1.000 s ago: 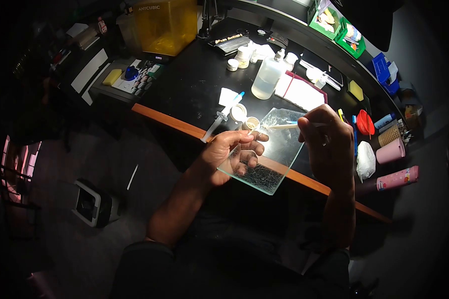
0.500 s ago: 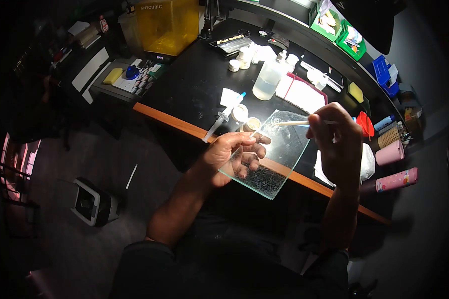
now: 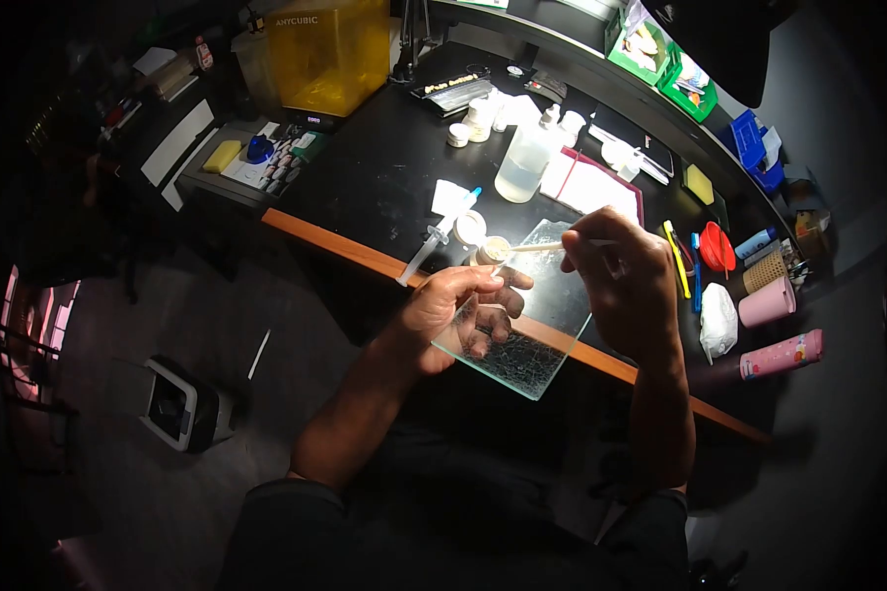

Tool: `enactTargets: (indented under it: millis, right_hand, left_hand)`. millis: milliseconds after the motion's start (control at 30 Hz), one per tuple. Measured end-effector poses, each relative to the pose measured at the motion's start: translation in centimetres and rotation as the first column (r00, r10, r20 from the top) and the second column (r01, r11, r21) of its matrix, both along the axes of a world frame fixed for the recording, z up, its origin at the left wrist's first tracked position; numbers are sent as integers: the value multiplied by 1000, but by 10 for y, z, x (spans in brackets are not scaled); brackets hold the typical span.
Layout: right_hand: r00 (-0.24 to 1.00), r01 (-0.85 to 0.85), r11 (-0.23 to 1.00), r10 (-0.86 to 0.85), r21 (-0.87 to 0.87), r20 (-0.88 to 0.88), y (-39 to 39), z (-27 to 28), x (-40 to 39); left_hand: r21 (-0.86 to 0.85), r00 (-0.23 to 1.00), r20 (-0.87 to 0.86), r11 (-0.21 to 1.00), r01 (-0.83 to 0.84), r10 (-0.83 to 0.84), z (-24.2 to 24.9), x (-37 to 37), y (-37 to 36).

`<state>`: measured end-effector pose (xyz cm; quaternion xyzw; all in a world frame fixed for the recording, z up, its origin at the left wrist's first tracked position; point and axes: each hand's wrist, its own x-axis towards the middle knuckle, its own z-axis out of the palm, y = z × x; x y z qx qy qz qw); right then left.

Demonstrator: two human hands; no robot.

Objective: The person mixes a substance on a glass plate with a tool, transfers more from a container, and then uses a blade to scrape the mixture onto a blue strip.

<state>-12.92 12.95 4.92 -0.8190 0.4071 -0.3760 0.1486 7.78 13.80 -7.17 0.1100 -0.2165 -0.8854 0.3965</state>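
Nearest, left hand (image 3: 453,305) cradling the glass slab (image 3: 522,310) from below, thumb over the near edge, fingers (image 3: 483,325) spread beneath; slab tilted, held above the surface (image 3: 384,177) edge. Right hand (image 3: 616,281) now drawn back in over the slab from its outward swing, fingers pinched on a pale spatula (image 3: 537,247), tip nearing the small jar (image 3: 493,249). Suggests another pass of mixing. Beyond, syringe (image 3: 439,234), clear bottle (image 3: 522,163), yellow printer (image 3: 325,49).
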Motion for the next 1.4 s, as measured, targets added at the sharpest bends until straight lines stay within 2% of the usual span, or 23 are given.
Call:
enactTargets:
  millis: [67,133,200,333,433,600,733,800,867,1067,1100,1233,1333,1400]
  right_hand:
    - [995,95,994,-97,53,23,7,9,-2]
    - [984,91,991,-104,95,144,9,10,-13]
    - [979,150,981,-165,119,120,15,18,-20]
    - [987,120,988,-130,99,96,18,17,-21]
    - [992,102,992,-106,69,66,20,15,-6]
    - [996,34,998,-38,44,83,11,-1,4]
    - [985,116,993,-120,38,125,13,8,-8]
    - [971,140,984,-158,107,178,15,13,-16]
    - [976,153,984,-165,94,139,13,13,-25]
    - [995,80,990,-87,116,52,8,-2,-5]
    - [996,55,996,-60,69,69,6,-7,-3]
    - [986,61,993,-76,100,148,3,-9,-10]
    - [984,44,999,-46,12,175,2,-9,-22]
    - [974,42,994,-63,102,216,7,-8,-28]
  left_hand:
    - [13,1000,14,1000,-9,9,3,0,1]
    - [50,1000,24,999,-16,15,6,0,0]
    - [52,1000,23,999,-13,12,6,0,1]
    - [49,1000,12,999,-8,7,5,-1,0]
    - [5,993,119,1000,-7,6,4,-2,0]
    - [-10,991,134,1000,-12,13,6,-1,3]
    - [-6,991,133,1000,-25,25,7,0,3]
    - [11,998,68,1000,-14,13,3,0,1]
    - [21,999,37,1000,-9,9,3,0,1]
    - [15,998,59,1000,-9,8,5,-4,2]
    - [5,998,67,1000,-15,15,5,-5,3]
    - [-21,996,88,999,-34,36,5,-7,7]
    - [-94,979,188,994,-56,73,9,-10,12]
    - [-150,959,262,986,-74,112,17,-15,18]
